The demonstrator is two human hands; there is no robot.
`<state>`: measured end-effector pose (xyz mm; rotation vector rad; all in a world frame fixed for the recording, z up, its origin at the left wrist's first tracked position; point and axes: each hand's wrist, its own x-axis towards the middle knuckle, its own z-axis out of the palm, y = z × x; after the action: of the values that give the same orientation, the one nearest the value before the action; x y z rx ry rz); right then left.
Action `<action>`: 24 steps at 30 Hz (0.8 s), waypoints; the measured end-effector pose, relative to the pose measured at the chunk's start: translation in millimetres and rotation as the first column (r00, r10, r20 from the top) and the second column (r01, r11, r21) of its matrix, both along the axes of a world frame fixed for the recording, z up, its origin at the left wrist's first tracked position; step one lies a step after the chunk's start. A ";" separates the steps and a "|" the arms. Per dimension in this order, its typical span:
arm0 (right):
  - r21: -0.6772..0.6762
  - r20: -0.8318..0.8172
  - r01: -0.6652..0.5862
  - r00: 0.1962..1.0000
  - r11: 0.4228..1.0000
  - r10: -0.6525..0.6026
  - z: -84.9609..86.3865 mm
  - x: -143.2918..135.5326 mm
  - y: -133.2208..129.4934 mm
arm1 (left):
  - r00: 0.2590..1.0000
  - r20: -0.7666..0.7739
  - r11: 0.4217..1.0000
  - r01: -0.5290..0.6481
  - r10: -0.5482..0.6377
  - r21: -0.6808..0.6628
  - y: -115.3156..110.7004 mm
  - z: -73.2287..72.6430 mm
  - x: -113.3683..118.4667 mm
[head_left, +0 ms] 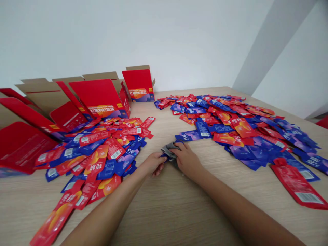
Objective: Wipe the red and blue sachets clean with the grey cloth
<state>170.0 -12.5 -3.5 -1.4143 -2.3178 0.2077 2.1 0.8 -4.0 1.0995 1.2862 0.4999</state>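
In the middle of the table, my right hand (185,158) grips a crumpled grey cloth (169,149). My left hand (154,164) pinches the end of a blue sachet (167,156), most of which is hidden under the cloth and my right fingers. Just beyond the cloth lies another blue sachet (190,135), at the near left edge of the right-hand pile. To the left of my left hand, a pile of red and blue sachets (107,164) spreads over the table.
Red cardboard boxes (98,95) with raised flaps stand along the left, and another red box (139,85) stands by the wall. A larger heap of red and blue sachets (230,126) covers the right side. One red sachet (298,184) lies near the right edge.
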 end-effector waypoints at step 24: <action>-0.016 -0.036 0.235 0.971 0.972 -0.235 -11.8 37.7 19.0 | 0.992 0.119 0.997 0.053 -0.046 -0.059 -7.2 -0.5 -5.8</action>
<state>207.6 6.6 -15.3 -1.6605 -2.0995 0.1762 -3.7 -6.5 -4.5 1.0324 1.1615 0.4777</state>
